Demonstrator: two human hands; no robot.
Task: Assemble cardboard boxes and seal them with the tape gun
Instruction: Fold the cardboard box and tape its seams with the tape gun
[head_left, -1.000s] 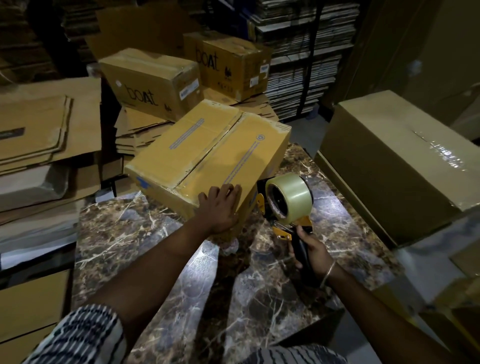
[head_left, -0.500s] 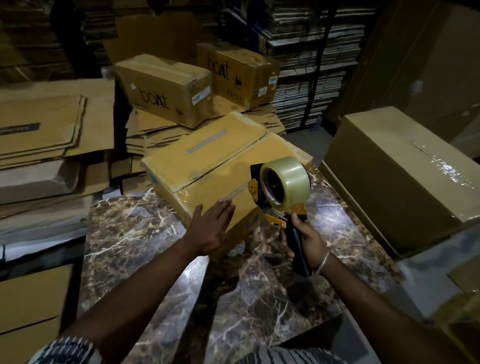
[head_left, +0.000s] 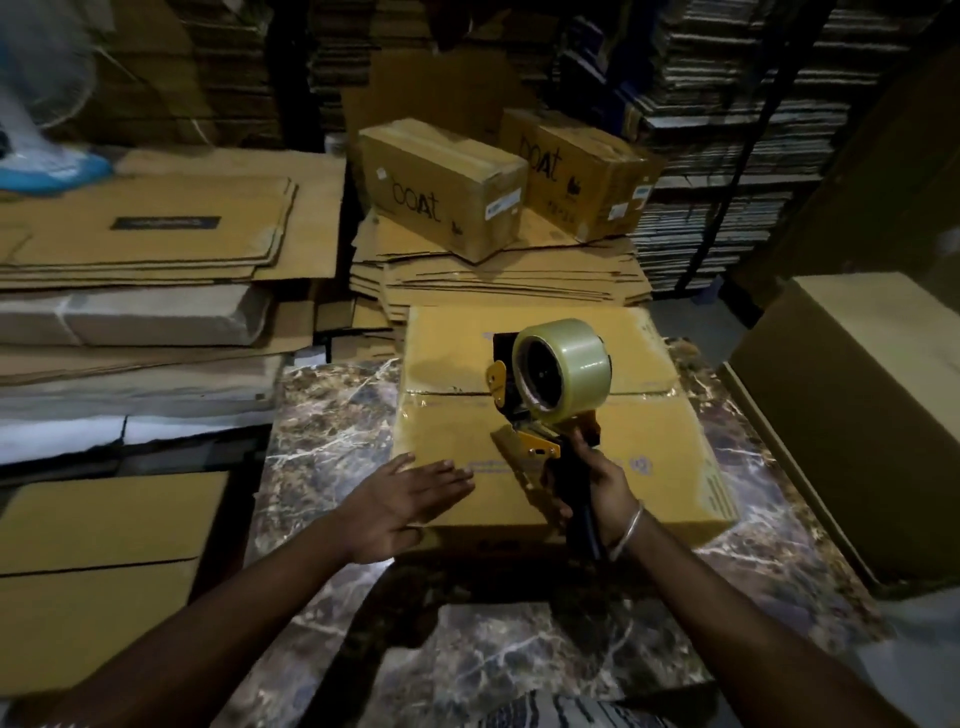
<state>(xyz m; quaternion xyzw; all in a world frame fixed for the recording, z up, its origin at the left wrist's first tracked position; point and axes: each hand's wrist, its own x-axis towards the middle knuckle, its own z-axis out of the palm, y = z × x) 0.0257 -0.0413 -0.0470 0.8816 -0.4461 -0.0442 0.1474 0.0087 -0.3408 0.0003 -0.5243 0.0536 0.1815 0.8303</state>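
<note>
Cardboard box sits at far edge of marble table, flaps shut, centre seam partly hidden behind tape gun. Right hand wraps the gun's handle, lower handle hidden by wrist. Left hand flat, fingers straight & together, on box's near-left corner. Two "boAt" cartons behind; room dim, shelves hard to read.

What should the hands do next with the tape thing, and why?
Probably pull the tape gun in the right hand along the box's centre seam, since its right part looks untaped, while the flat left hand steadies the box.
</note>
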